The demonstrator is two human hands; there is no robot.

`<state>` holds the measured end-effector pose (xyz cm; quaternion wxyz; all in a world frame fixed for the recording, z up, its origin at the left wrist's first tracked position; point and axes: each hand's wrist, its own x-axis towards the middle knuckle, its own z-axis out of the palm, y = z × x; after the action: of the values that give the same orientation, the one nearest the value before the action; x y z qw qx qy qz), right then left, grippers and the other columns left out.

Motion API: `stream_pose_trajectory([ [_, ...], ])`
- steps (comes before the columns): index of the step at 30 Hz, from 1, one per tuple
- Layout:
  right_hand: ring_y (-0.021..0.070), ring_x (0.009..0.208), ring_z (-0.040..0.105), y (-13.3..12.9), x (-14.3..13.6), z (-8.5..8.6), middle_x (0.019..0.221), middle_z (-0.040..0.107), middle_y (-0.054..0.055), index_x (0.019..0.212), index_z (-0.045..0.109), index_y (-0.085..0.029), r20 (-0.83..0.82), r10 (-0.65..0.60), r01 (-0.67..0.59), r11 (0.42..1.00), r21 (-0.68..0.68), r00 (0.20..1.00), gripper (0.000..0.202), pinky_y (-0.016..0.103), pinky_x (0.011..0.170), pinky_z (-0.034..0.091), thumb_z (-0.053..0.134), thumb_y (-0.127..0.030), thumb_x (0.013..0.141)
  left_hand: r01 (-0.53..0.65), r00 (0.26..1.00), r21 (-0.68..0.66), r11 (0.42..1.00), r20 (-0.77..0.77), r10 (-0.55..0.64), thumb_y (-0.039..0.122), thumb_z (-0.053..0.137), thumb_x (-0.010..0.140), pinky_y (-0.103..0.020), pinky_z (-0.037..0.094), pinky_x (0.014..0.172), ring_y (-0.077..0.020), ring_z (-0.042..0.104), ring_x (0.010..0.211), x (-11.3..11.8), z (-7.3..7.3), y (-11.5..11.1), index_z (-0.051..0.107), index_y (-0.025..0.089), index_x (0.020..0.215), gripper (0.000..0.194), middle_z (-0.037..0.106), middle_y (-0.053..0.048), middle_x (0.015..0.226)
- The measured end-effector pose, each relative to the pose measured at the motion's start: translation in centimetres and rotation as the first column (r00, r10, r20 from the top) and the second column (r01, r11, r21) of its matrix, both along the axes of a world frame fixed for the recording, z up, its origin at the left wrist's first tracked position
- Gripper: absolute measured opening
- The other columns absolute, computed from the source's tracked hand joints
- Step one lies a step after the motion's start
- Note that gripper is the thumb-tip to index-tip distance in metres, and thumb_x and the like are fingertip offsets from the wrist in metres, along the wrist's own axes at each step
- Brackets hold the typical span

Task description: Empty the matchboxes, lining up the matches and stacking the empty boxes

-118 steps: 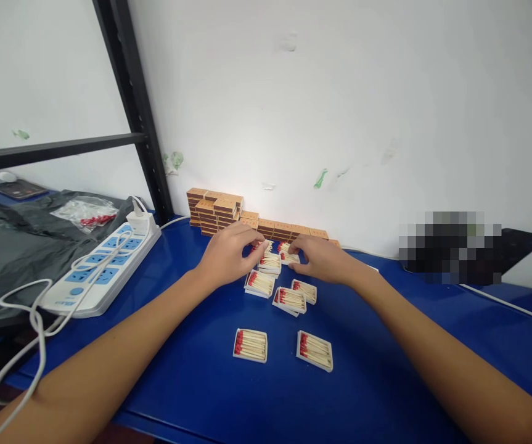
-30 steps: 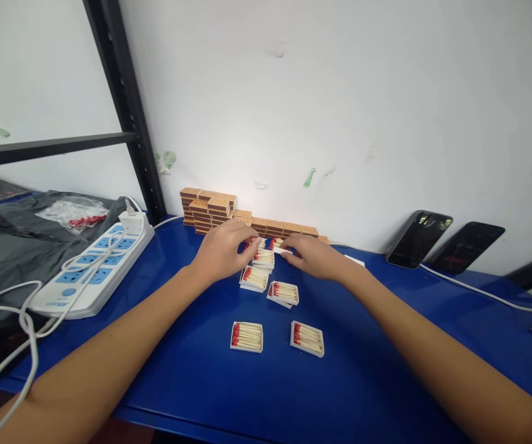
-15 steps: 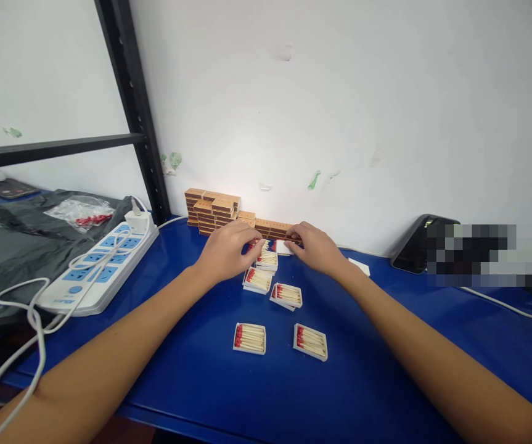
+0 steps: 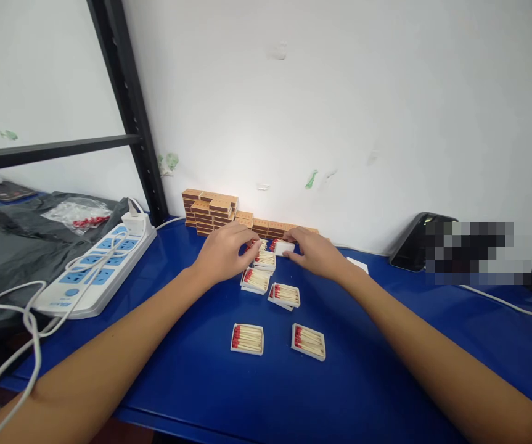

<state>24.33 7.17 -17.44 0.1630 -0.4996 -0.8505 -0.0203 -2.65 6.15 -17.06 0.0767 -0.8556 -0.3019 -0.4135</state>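
Right grip (image 4: 312, 249) beside crosswise matches (image 4: 274, 245), heads leftward

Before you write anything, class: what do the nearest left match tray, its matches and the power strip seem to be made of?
Nearest left match tray: probably white card, matte, judging by its thin, plain walls.
Matches: apparently wood, pale and uncoated along the sticks, with red heads.
Power strip: likely hard plastic, smooth and white, judging by its even, moulded-looking body.
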Motion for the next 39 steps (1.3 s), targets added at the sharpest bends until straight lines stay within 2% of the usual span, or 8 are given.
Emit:
stream_pose_trajectory([
  [8, 0.0258, 0.098, 0.065, 0.6, -0.3, -0.3, 0.113, 0.068, 0.011, 0.109, 0.066, -0.019, 0.03, -0.067, 0.066, 0.996, 0.057, 0.997, 0.017, 0.038, 0.086, 0.049, 0.056, -0.028, 0.101, -0.005, 1.0, -0.014, 1.0, -0.017, 0.005, 0.026, 0.059, 0.099, -0.033, 0.05, 0.074, -0.0188, 0.066, 0.081, 0.0, 0.1, 0.0, 0.072, 0.018, 0.09, 0.018, 0.073, -0.004, 0.084],
  [14, 0.0251, 0.103, 0.065, 0.4, 0.6, -0.3, 0.122, 0.067, 0.011, 0.124, 0.067, -0.019, -0.014, 0.044, -0.044, 0.999, -0.003, 0.999, 0.031, 0.038, 0.093, 0.05, 0.068, -0.032, 0.096, 0.01, 1.0, -0.008, 1.0, -0.012, -0.01, 0.025, 0.059, 0.099, -0.033, 0.049, 0.073, -0.0179, 0.064, 0.079, -0.1, 0.0, 0.1, 0.071, 0.017, 0.087, 0.019, 0.071, -0.004, 0.081],
  [18, 0.0258, 0.105, 0.066, 0.0, 0.4, -0.1, 0.123, 0.067, 0.011, 0.126, 0.067, -0.019, 0.004, 0.005, -0.005, 0.998, -0.065, 1.0, 0.034, 0.036, 0.089, 0.051, 0.071, -0.026, 0.093, 0.005, 1.0, -0.004, 1.0, -0.028, -0.006, 0.027, 0.059, 0.099, -0.032, 0.049, 0.073, -0.0185, 0.064, 0.079, -0.1, -0.1, 0.2, 0.072, 0.017, 0.088, 0.02, 0.071, -0.004, 0.08],
  [22, 0.0289, 0.112, 0.064, -0.4, 0.2, 0.0, 0.125, 0.067, 0.012, 0.128, 0.067, -0.02, 0.021, -0.019, 0.02, 0.999, -0.04, 1.0, 0.034, 0.037, 0.087, 0.052, 0.069, -0.028, 0.095, 0.006, 0.999, -0.009, 1.0, -0.032, -0.006, 0.026, 0.059, 0.099, -0.032, 0.048, 0.073, -0.0184, 0.064, 0.078, -0.1, 0.0, 0.1, 0.072, 0.017, 0.086, 0.02, 0.071, -0.004, 0.079],
  [28, 0.0277, 0.105, 0.065, -1.1, 1.3, 0.3, 0.119, 0.068, 0.011, 0.127, 0.068, -0.022, -0.004, 0.021, -0.021, 1.0, -0.002, 1.0, 0.033, 0.038, 0.088, 0.053, 0.064, -0.035, 0.097, 0.001, 1.0, -0.014, 1.0, -0.029, -0.002, 0.027, 0.06, 0.099, -0.033, 0.048, 0.071, -0.0182, 0.063, 0.077, -0.1, -0.1, 0.2, 0.072, 0.017, 0.083, 0.022, 0.071, -0.003, 0.078],
  [31, 0.0274, 0.104, 0.066, -2.1, 3.1, 0.7, 0.119, 0.067, 0.012, 0.126, 0.069, -0.02, 0.008, -0.055, 0.054, 0.998, 0.037, 0.998, 0.034, 0.037, 0.086, 0.054, 0.062, -0.039, 0.098, 0.001, 1.0, -0.01, 1.0, -0.029, -0.001, 0.028, 0.06, 0.099, -0.033, 0.048, 0.071, -0.0182, 0.063, 0.077, -0.1, -0.1, 0.2, 0.071, 0.017, 0.082, 0.023, 0.07, -0.003, 0.078],
  [36, 0.0294, 0.089, 0.068, -3.9, 6.4, 1.4, 0.11, 0.068, 0.015, 0.114, 0.074, -0.017, 0.222, -0.323, 0.324, 0.945, 0.035, 0.92, 0.029, 0.039, 0.074, 0.051, 0.067, -0.037, 0.093, -0.004, 1.0, -0.001, 1.0, -0.025, 0.004, 0.028, 0.06, 0.099, -0.033, 0.048, 0.071, -0.0183, 0.063, 0.077, -0.1, -0.2, 0.3, 0.071, 0.017, 0.081, 0.024, 0.07, -0.003, 0.077],
  [39, 0.0255, 0.085, 0.067, -5.3, 5.6, 2.3, 0.11, 0.068, 0.013, 0.112, 0.075, -0.019, 0.135, -0.247, 0.254, 0.967, -0.033, 0.96, 0.028, 0.038, 0.077, 0.051, 0.068, -0.039, 0.093, 0.0, 0.999, -0.001, 1.0, -0.035, 0.0, 0.028, 0.06, 0.099, -0.033, 0.048, 0.071, -0.0182, 0.063, 0.077, -0.1, -0.3, 0.4, 0.071, 0.017, 0.08, 0.024, 0.07, -0.003, 0.077],
])
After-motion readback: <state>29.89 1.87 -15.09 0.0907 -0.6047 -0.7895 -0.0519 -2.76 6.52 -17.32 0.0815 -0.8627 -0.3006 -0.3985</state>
